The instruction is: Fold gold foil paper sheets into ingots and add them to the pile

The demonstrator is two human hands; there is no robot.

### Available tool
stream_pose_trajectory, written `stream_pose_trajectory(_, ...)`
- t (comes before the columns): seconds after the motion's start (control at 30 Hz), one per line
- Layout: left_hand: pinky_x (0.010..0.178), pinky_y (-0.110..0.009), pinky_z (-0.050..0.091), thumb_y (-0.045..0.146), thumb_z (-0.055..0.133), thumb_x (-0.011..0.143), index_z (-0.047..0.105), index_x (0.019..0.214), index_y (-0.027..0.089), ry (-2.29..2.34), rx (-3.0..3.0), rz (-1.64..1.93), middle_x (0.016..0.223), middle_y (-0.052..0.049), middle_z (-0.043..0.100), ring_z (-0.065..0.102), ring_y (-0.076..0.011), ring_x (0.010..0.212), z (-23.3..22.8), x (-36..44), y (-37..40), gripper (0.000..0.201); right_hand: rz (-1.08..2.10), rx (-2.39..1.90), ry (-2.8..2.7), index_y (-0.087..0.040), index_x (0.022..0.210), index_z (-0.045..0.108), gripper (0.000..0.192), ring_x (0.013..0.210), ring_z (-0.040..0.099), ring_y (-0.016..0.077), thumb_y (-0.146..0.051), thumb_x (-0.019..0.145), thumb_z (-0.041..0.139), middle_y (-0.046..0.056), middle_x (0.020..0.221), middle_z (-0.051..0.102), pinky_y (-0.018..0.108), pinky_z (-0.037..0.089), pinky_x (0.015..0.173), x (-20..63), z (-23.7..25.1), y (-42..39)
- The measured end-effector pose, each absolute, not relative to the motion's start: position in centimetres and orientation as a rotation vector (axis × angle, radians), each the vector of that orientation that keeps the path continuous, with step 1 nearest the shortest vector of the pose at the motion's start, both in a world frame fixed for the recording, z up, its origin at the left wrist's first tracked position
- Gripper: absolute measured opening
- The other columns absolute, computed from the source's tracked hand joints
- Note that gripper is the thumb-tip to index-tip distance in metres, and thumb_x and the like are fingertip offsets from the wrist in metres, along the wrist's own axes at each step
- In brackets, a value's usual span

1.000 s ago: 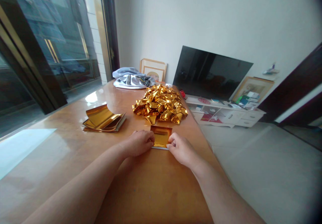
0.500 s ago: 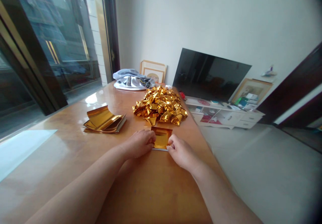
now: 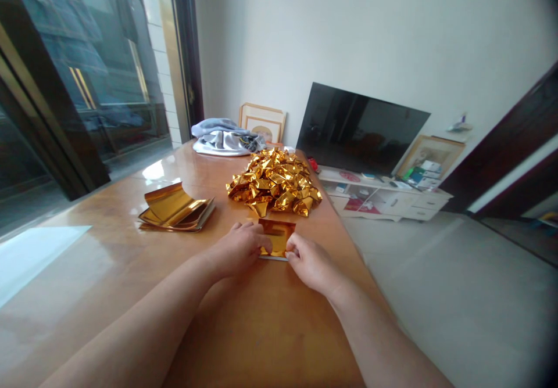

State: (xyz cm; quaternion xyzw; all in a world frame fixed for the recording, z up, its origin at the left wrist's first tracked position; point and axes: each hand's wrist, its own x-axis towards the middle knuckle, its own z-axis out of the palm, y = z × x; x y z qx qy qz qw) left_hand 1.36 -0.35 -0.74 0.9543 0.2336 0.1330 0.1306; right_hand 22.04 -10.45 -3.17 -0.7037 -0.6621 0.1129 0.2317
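Stack of flat gold sheets [image 3: 174,211] at left on wooden table [image 3: 261,330], top sheet curled up. Heap of folded gold foil pieces [image 3: 274,187] at centre; grey cloth [image 3: 224,138] behind, at far end. Single gold foil sheet [image 3: 276,237] flat on table just before heap. Compared with half second ago: hands closer together, more of sheet covered. Left hand [image 3: 239,248] fingers curled over sheet's left edge, right hand [image 3: 310,263] fingertips pinching near right corner.

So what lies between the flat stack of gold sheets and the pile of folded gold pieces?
Only bare wooden table separates the stack of gold sheets from the folded pile, per the head view.
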Motion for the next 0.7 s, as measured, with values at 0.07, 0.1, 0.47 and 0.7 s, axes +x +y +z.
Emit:
stream_pose_trajectory(0.07, 0.083, -0.033, 0.036, 0.012, 0.054, 0.085, 0.076, 0.092, 0.031, 0.617, 2.813, 0.317, 0.095, -0.005, 0.063, 0.056, -0.0231, 0.096, -0.5, 1.6, -0.9, 0.030, 0.309, -1.943, -1.817, -0.024, 0.088, 0.057, 0.006, 0.073, 0.054, 0.0146, -0.019, 0.086, 0.059, -0.001, 0.085, 0.065, 0.024, 0.028, 0.060, 22.0, -3.2, -10.5)
stream_pose_trajectory(0.1, 0.081, -0.033, 0.037, 0.012, 0.055, 0.085, 0.076, 0.093, 0.032, 0.589, 2.827, 0.283, 0.093, -0.005, 0.062, 0.056, -0.0229, 0.094, -0.3, 1.8, -1.0, 0.030, 0.305, -1.945, -1.816, -0.024, 0.088, 0.057, 0.005, 0.072, 0.054, 0.0146, -0.019, 0.087, 0.059, -0.001, 0.085, 0.065, 0.024, 0.028, 0.060, 22.0, -3.2, -10.5)
stream_pose_trajectory(0.47, 0.074, -0.030, 0.041, 0.019, 0.056, 0.087, 0.078, 0.098, 0.030, 0.557, 2.855, 0.214, 0.089, -0.007, 0.059, 0.055, -0.0222, 0.084, -0.2, 2.2, -1.3, 0.027, 0.241, -1.999, -1.792, -0.021, 0.083, 0.061, 0.009, 0.080, 0.057, 0.0164, -0.019, 0.089, 0.055, 0.003, 0.086, 0.064, 0.025, 0.037, 0.067, 22.6, -2.5, -10.5)
stream_pose_trajectory(0.7, 0.071, -0.030, 0.041, 0.027, 0.054, 0.091, 0.075, 0.111, 0.039, 0.481, 2.910, 0.247, 0.090, -0.007, 0.059, 0.056, -0.0214, 0.081, -0.3, 2.0, -1.0, 0.032, 0.074, -1.920, -2.113, -0.024, 0.108, 0.070, 0.026, 0.106, 0.055, 0.0240, -0.027, 0.098, 0.046, 0.009, 0.107, 0.068, 0.033, 0.041, 0.092, 20.3, 0.5, -12.4)
